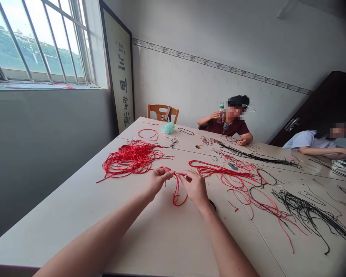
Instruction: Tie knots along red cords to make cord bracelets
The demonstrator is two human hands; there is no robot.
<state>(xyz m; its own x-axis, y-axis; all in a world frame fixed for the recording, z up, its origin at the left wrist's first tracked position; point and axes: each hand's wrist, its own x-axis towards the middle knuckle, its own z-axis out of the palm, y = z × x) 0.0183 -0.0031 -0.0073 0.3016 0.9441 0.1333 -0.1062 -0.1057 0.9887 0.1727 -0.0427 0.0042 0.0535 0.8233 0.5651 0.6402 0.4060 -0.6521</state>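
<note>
Between my two hands is a thin red cord, pinched at a small knot or crossing and hanging below in a loop over the table. My left hand grips it with thumb and forefinger closed. Just to the right, the fingertips of my right hand are also closed on the cord, close to the left ones. The exact shape of the knot is too small to make out. A large tangled pile of red cords lies left of my hands, and a folded bundle of red cords lies to the right.
Black cords spread over the pale table at right, with more black strands farther back. A green plastic bag sits near the far edge. One person across holds a bottle; another person leans at far right.
</note>
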